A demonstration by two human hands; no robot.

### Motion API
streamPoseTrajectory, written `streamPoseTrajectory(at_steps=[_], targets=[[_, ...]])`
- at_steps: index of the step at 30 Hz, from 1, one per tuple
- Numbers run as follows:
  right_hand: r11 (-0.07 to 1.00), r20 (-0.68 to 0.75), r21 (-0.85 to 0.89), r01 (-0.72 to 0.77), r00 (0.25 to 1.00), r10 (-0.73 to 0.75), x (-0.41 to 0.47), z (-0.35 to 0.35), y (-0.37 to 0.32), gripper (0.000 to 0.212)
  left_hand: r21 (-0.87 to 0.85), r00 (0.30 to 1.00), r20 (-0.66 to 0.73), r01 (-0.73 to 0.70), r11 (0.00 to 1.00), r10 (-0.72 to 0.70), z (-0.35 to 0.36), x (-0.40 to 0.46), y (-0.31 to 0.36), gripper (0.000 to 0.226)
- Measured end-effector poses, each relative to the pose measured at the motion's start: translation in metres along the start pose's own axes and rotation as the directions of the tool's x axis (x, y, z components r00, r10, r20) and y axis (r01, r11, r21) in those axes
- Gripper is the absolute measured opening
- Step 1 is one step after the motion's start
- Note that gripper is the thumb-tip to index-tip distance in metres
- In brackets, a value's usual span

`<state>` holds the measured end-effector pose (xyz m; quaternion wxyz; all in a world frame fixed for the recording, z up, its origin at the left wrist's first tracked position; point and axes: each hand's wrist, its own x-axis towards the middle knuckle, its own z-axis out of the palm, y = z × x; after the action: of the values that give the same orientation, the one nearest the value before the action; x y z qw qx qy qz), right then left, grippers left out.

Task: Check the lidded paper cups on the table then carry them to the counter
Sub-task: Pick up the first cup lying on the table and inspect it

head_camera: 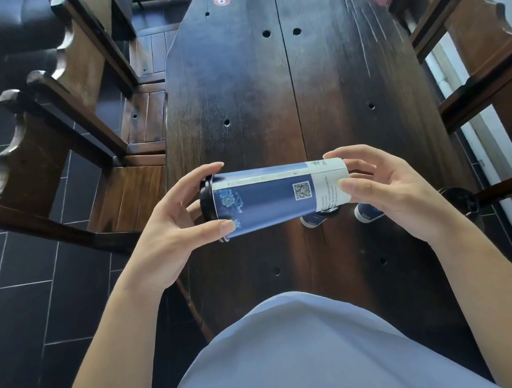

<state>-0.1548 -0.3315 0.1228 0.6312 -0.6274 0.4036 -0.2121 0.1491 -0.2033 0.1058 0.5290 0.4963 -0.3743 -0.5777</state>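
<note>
Hands meet at either end of a tall blue paper cup (273,196) held sideways above a dark wooden table (316,91). The left hand (175,227) grips the lidded end, thumb low on the cup's wall and fingers curled over the top beside the black lid (206,201), which points left. The right hand (386,187) clasps the base end, thumb pressed on the white label band and fingers wrapped behind the bottom. A square code and a pale flower print face the camera.

Below the raised cup, two more blue cups (313,219) (367,211) stand on the table, only partly visible past the held cup and the right palm. Another black lid (461,201) shows beyond the right wrist near the table's right edge; the cup under it is hidden.

A red round sticker (222,0) marked 6 sits at the table's far end. Wooden chairs (50,135) line the left side over dark floor tiles (7,297), and more wooden chair frames (482,27) stand on the right.
</note>
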Motion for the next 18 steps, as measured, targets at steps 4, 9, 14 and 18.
streamPoseTrajectory(at_steps=[4,9,14,18], targets=[[0.998,-0.013,0.032,0.056,0.998,-0.056,-0.001,0.004,0.001,0.072,-0.009,0.998,-0.066,0.024,1.000,-0.024,0.004,0.002,0.005,0.078],[0.982,-0.048,0.163,0.093,0.995,-0.086,-0.003,0.013,-0.001,0.078,-0.018,0.993,-0.086,0.074,0.997,-0.075,0.010,0.006,0.016,0.101],[0.969,-0.068,0.200,0.143,0.989,-0.132,-0.009,0.015,-0.007,0.066,-0.006,0.996,-0.076,0.051,0.999,-0.051,0.016,0.008,0.020,0.098],[0.974,-0.049,0.178,0.140,0.990,-0.133,-0.009,0.010,-0.004,0.063,0.007,0.997,-0.016,-0.080,0.997,0.080,0.017,0.005,0.016,0.085]])
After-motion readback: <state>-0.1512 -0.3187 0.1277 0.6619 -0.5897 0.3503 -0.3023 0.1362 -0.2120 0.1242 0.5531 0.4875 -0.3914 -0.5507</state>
